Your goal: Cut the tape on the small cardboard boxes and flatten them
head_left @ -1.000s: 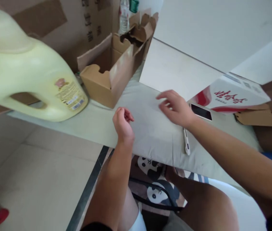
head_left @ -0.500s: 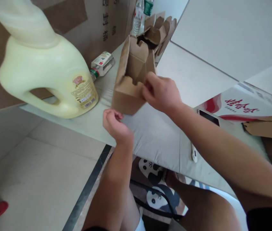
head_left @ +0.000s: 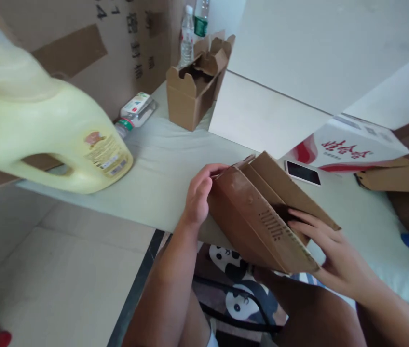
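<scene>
Right grip: the bare right hand (head_left: 334,250) grasps the box's near-right end, fingers reaching inside the opening and thumb outside against the printed wall.
Left grip: the bare left hand (head_left: 197,198) clasps the opposite end, fingers wrapped around the corner and thumb in front.
Brown cardboard box (head_left: 250,214): between the two hands and touching both, tilted, at the counter's front edge above the knees; whether its underside rests on the counter cannot be told.
Long axis: slants from the left hand, farther out, down to the right hand, closer to the body; the opening faces up and toward the right, the printed side toward the lower left.
Counter (head_left: 157,193): covered in pale, creased cloth, spreading left and right beyond the box.
Phone (head_left: 303,172): flat, just past the box's upper right side.
Yellow jug (head_left: 63,125): at the counter's left end, well apart from the left hand.
Small bottle (head_left: 137,112): lying on its side behind the jug.
White-and-red carton (head_left: 349,144): beyond the phone.
Second cardboard box (head_left: 183,103): farther back, its top flaps raised.
Clear bottle (head_left: 187,41): upright at the very back.
</scene>
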`<state>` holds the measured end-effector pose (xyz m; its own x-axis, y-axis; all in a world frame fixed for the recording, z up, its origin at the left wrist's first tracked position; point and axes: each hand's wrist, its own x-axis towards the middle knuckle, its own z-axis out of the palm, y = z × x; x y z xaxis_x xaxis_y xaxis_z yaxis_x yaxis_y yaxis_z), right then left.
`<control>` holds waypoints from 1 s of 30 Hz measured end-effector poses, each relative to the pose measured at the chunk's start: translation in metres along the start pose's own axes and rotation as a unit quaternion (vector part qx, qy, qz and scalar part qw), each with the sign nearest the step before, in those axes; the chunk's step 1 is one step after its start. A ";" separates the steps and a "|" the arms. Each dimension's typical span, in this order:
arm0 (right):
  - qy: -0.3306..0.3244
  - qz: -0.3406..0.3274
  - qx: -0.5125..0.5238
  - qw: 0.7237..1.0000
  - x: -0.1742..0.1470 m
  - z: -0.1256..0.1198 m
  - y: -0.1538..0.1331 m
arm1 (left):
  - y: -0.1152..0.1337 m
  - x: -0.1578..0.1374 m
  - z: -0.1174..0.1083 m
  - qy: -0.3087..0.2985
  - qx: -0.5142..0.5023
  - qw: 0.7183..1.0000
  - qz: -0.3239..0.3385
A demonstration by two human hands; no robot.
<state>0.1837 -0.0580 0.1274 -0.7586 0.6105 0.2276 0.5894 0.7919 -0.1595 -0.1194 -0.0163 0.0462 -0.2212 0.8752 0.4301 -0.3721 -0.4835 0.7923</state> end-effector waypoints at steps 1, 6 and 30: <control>0.003 -0.005 0.006 1.000 0.001 0.003 0.001 | -0.003 0.000 0.002 0.004 0.015 1.000 0.004; 0.141 0.003 0.026 0.990 0.015 0.024 -0.002 | -0.009 0.007 0.004 0.047 0.072 0.996 0.035; 0.239 0.038 0.322 0.915 -0.002 0.051 -0.012 | -0.004 0.018 0.017 -0.019 0.343 0.936 0.077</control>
<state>0.1636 -0.0683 0.0801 -0.4241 0.7102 0.5619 0.2321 0.6850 -0.6906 -0.1070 0.0015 0.0582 -0.1872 0.8017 0.5677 0.3307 -0.4928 0.8049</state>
